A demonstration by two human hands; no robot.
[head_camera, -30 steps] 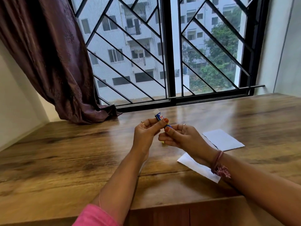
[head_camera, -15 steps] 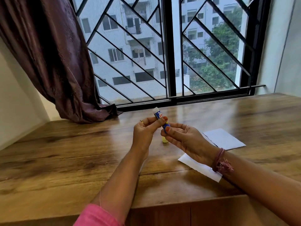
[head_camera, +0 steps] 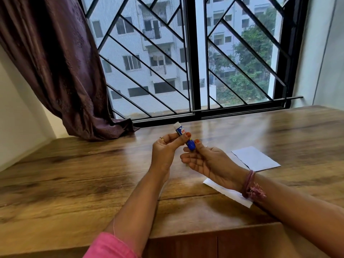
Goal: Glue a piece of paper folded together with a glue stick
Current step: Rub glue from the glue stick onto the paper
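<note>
A small blue glue stick (head_camera: 182, 131) is held tilted above the wooden table (head_camera: 74, 174), its white tip pointing up and to the left. My left hand (head_camera: 163, 151) pinches its upper body between thumb and fingers. My right hand (head_camera: 210, 164) pinches the stick's lower blue end with thumb and fingertip, palm turned up. The white paper (head_camera: 256, 158) lies flat on the table to the right, with a dark crease or tear line across it. My right wrist hides its middle, and its near corner shows below the wrist.
A dark purple curtain (head_camera: 65, 71) hangs at the back left and pools on the table. The barred window (head_camera: 193, 62) runs along the table's far edge. A white wall (head_camera: 325, 53) closes the right side. The table's front edge is near my elbows.
Both hands have stayed on the glue stick with small finger shifts at its lower end. A yellowish bit seen under the hands half a second ago is out of sight.
</note>
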